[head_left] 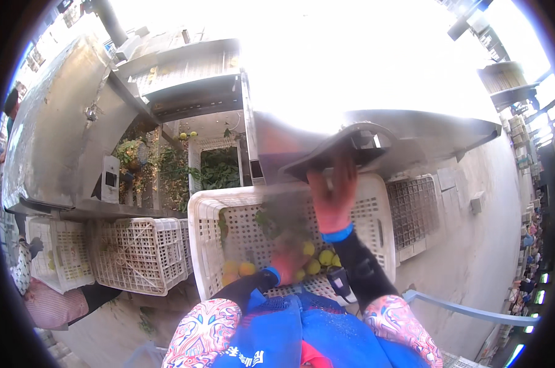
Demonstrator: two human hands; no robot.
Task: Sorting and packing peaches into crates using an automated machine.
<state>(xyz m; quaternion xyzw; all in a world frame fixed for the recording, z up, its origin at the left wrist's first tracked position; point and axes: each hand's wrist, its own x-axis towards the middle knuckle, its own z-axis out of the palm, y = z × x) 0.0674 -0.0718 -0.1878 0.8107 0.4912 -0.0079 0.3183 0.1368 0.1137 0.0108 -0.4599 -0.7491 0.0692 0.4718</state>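
A: Where are the hands, taking the white crate (pixel 375 202) as the mark?

B: The left hand (pixel 288 264) is down inside it, near the crate's front wall, among the yellow-green fruits (pixel 317 260) heaped on its floor. It is blurred, so I cannot tell how far its grip is closed or whether it has one. The right hand (pixel 334 195) is up at the crate's far rim, fingers spread open against the grey metal chute (pixel 375 144) that overhangs it; it holds nothing.

A: How should the sorting go, in your judgement?

B: Take one fruit at a time with a soft, cupped grip so the skin is not bruised, and flick aside the green leaves (pixel 277 224) lying just behind the fruit. The right hand on the chute lip steadies the reach; it should stay clear of whatever drops.

A: And the lie of things?

B: The fruits are round, no axis to speak of. The crate's long axis runs left to right across the person, open side up, its short side pointing toward the chute.

A: Anything beside it?

B: More empty crates (pixel 139 254) left of it, upturned or tilted.
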